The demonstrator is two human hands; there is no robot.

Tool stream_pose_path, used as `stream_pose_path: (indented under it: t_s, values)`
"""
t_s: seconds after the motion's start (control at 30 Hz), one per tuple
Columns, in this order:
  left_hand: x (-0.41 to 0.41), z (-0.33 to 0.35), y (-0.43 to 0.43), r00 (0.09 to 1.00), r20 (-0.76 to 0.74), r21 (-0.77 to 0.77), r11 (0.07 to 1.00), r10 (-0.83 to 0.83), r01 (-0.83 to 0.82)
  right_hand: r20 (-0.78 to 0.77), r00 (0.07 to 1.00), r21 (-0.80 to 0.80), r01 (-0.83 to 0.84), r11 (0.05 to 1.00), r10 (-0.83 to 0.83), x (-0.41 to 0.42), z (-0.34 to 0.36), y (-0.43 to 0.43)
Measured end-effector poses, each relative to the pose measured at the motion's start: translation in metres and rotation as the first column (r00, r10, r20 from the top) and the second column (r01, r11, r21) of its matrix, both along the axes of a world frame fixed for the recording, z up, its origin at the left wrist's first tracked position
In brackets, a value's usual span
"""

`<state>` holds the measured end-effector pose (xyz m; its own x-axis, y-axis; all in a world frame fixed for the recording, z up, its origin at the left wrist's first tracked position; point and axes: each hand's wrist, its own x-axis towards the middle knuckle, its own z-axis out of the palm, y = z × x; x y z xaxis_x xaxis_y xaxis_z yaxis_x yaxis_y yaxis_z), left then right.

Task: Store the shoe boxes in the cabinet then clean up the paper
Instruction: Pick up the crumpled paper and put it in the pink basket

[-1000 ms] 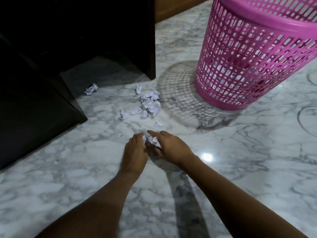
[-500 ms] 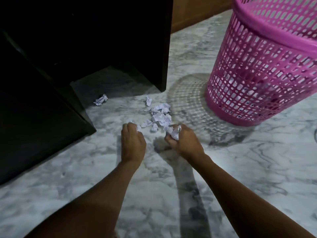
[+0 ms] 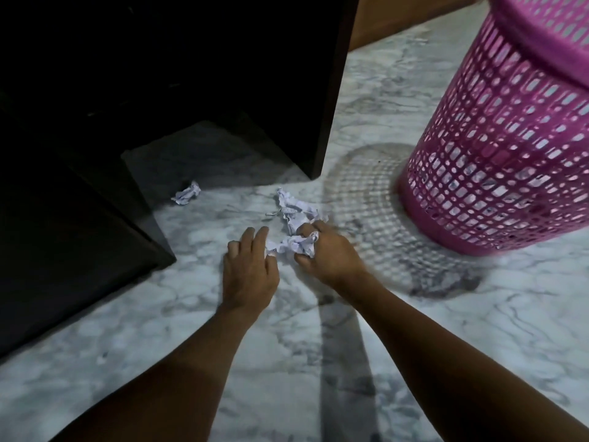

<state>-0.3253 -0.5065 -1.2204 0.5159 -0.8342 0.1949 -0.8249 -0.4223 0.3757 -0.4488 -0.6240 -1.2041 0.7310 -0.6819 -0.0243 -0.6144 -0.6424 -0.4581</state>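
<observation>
Head view: crumpled white paper scraps (image 3: pixel 294 209) are partly gathered, a wad pinched in right hand (image 3: pixel 328 253); left hand (image 3: pixel 250 269) fingers loosely curled, contents unclear. One stray scrap (image 3: pixel 187 197) and pink mesh plastic bin (image 3: pixel 497 145) drop remain; no shoe boxes seen.

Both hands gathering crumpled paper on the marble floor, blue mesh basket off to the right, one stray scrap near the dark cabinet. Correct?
One error: the mesh basket is pink, not blue, as the head view shows. The rest holds: left hand and right hand gather crumpled paper on the marble floor, with a stray scrap near the dark cabinet.
</observation>
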Motion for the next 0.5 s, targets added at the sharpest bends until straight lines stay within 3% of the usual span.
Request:
stream_pose_path:
  t_s: [0.13, 0.2, 0.3, 0.4, 0.5]
  values:
    - [-0.004, -0.001, 0.000, 0.995, 0.051, 0.089, 0.993, -0.087, 0.082, 0.049, 0.996, 0.142, 0.060, 0.988, -0.068, 0.000, -0.003, -0.001]
    - [-0.005, -0.002, 0.001, 0.993, 0.063, 0.113, 0.990, -0.097, 0.090, 0.112, 0.980, 0.301, 0.124, 0.946, -0.164, -0.003, 0.001, -0.005]
    - [-0.006, -0.004, 0.001, 0.993, 0.074, 0.108, 0.991, -0.092, 0.084, 0.304, 0.873, 0.451, 0.222, 0.864, -0.382, -0.014, 0.020, -0.009]
    - [-0.010, -0.003, 0.000, 0.993, 0.087, 0.101, 0.993, -0.076, 0.067, 0.366, 0.819, 0.374, 0.305, 0.876, -0.441, -0.033, 0.036, -0.007]
    - [-0.015, -0.001, -0.006, 0.995, 0.094, 0.080, 0.996, -0.033, 0.026, 0.268, 0.914, 0.226, 0.248, 0.942, -0.305, -0.050, 0.027, 0.002]
